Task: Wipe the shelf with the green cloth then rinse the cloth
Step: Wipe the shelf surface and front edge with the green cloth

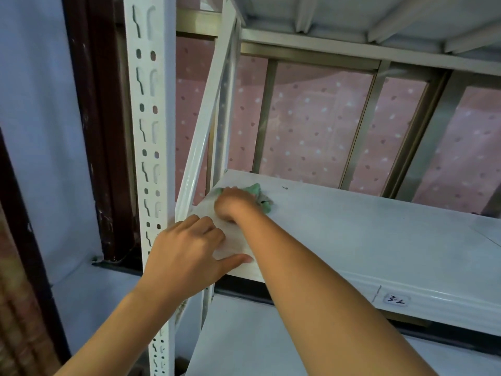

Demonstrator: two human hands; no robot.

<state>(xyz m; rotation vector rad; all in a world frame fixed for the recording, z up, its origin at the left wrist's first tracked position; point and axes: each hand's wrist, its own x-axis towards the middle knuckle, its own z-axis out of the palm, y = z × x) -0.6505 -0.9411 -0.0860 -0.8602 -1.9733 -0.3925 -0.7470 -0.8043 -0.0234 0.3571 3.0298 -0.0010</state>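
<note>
The white metal shelf (pixel 366 240) runs from the left post to the right edge of the view. The green cloth (pixel 257 191) lies bunched at the shelf's far left corner. My right hand (pixel 234 204) reaches in over the shelf and grips the cloth, pressing it on the surface; only the cloth's far edge shows past my fingers. My left hand (pixel 187 253) holds the shelf's front left corner, fingers curled over the top and thumb along the front edge.
A white perforated upright post (pixel 149 158) stands at the left. Another white shelf (pixel 379 14) hangs overhead and a lower one (pixel 271 348) sits below. A window frame with pink dotted curtain (pixel 311 126) lies behind. A small label (pixel 396 299) is on the shelf's front lip.
</note>
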